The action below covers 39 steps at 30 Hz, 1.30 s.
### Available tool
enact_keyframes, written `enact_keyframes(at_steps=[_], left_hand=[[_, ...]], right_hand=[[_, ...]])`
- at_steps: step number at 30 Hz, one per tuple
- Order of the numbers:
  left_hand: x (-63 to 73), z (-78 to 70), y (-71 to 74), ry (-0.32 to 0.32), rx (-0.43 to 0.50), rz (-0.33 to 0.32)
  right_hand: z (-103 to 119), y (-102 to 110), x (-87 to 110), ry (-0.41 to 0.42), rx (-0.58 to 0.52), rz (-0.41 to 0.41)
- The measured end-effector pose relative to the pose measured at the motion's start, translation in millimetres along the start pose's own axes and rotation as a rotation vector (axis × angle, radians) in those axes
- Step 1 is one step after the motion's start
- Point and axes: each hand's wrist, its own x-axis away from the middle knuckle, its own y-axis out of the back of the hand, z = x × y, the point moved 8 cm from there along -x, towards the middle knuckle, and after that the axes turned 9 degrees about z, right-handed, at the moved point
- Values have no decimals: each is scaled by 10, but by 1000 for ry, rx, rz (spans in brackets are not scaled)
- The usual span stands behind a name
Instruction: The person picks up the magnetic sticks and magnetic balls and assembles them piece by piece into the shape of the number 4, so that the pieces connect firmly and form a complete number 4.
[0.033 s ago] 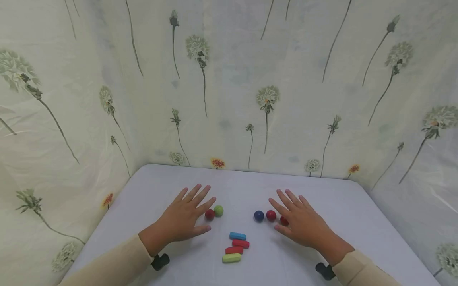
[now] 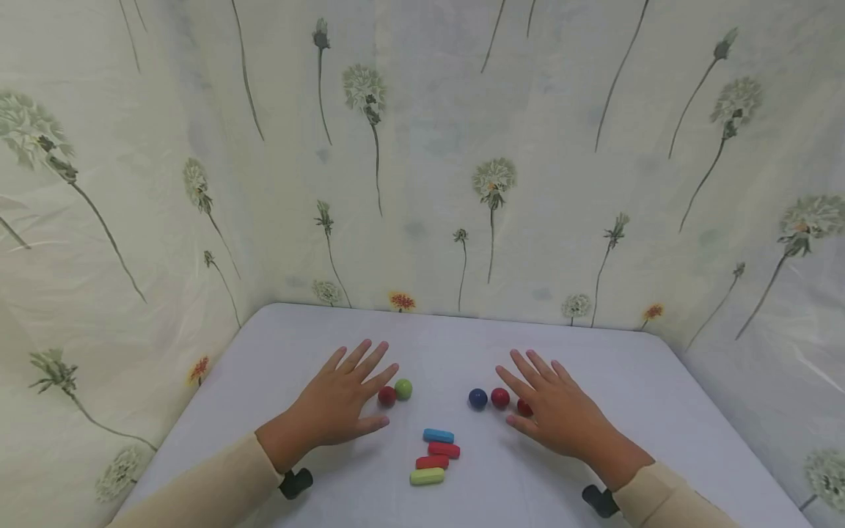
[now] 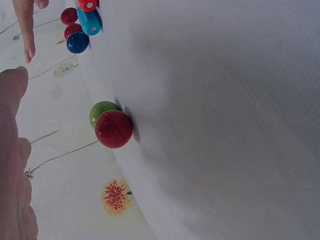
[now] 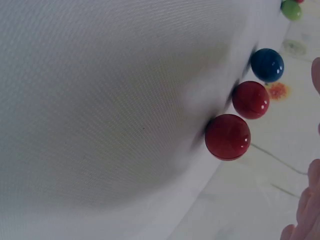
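Left hand (image 2: 333, 407) and right hand (image 2: 562, 412), fingers spread, hover near glossy red, green and blue balls (image 2: 500, 398); multicoloured faceted sticks (image 2: 444, 450) lie between the hands, well short of the white table (image 2: 436, 345)'s far edge.

Four sticks (image 2: 432, 462) on the table (image 2: 436, 352), before five balls (image 2: 478, 398)

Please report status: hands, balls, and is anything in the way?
Left hand, right hand: spread, holding nothing. Five balls on white table, ungripped. Four colored sticks nearby; no obstacle seen.
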Motion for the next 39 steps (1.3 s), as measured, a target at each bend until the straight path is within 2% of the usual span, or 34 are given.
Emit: enact_keyframes(at_steps=[8,11,13,16,17,19,21,24,27,32,39], left_hand=[[8,-1,1,-13,13,-15],[-23,40,-62,20,68,29],[-64,101,-148,86,190,83],[-146,209,-322,237,497,138],[-171,231,-379,288,609,139],[-229,242,-491,356,783,126],[-285,219,-585,381,864,109],[-337,171,-668,380,882,84],[-353,162,-687,383,898,45],[-355,153,-702,373,946,1],[-351,130,-732,353,960,12]], right_hand=[[-8,-12,-6,-5,-7,0],[92,47,-1,2,-32,-39],[223,128,-8,16,-59,-97],[482,225,-53,32,-160,-149],[570,229,-79,32,-212,-141],[733,173,-150,21,-344,-72],[862,61,-223,0,-484,23],[995,-131,-325,-21,-660,148],[1058,-263,-392,-28,-744,207],[1062,-369,-397,-31,-792,243],[1054,-396,-363,-25,-836,253]])
